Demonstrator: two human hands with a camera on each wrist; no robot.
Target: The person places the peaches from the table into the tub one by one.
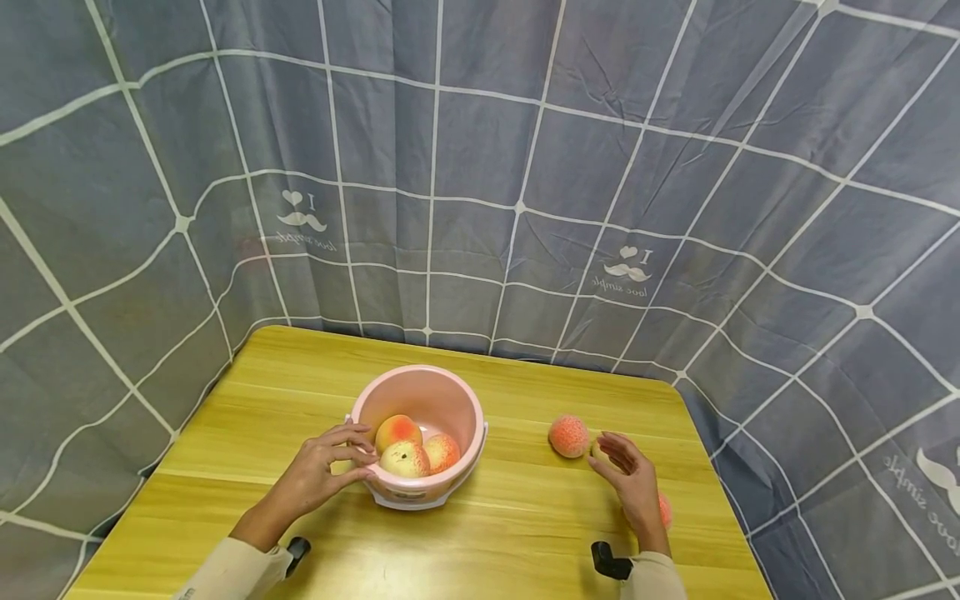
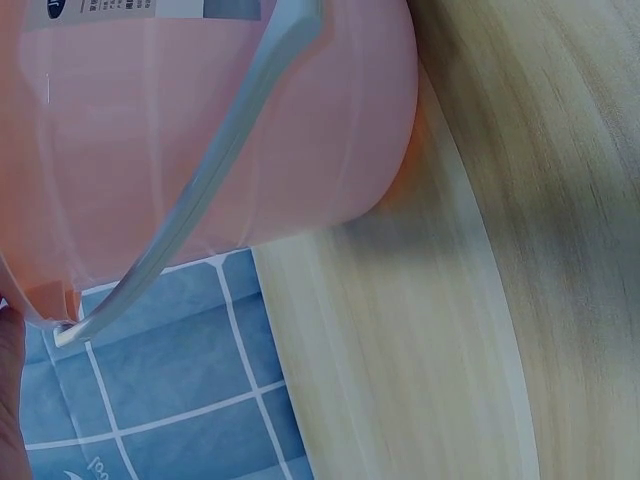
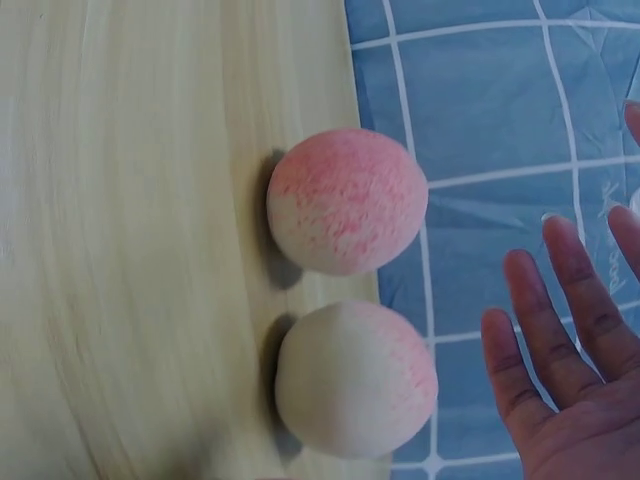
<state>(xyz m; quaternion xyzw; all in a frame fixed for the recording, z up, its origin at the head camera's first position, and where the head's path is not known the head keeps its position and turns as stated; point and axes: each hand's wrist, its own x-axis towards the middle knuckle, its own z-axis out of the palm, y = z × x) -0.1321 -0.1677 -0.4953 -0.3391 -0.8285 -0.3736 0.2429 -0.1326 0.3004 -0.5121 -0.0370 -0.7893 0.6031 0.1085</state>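
Observation:
A pink bucket (image 1: 467,400) stands upright on the table with three peaches (image 1: 405,459) inside. My left hand (image 1: 318,467) holds its near-left rim, thumb and fingers at the edge; in the left wrist view only a bit of that hand (image 2: 10,400) shows beside the rim. To the right, my right hand (image 1: 630,479) hovers with spread, relaxed fingers over loose peaches and grips nothing. One reddish peach (image 1: 568,437) lies left of its fingertips. A paler peach (image 3: 356,380) is partly covered by the fingers in the head view. Another peach (image 1: 665,510) peeks out behind the wrist.
The yellow wood-grain table (image 1: 510,542) ends at a grey-blue checked curtain (image 1: 480,225) that hangs behind it and along both sides. A pale bucket handle (image 2: 200,190) hangs down along the bucket's outside.

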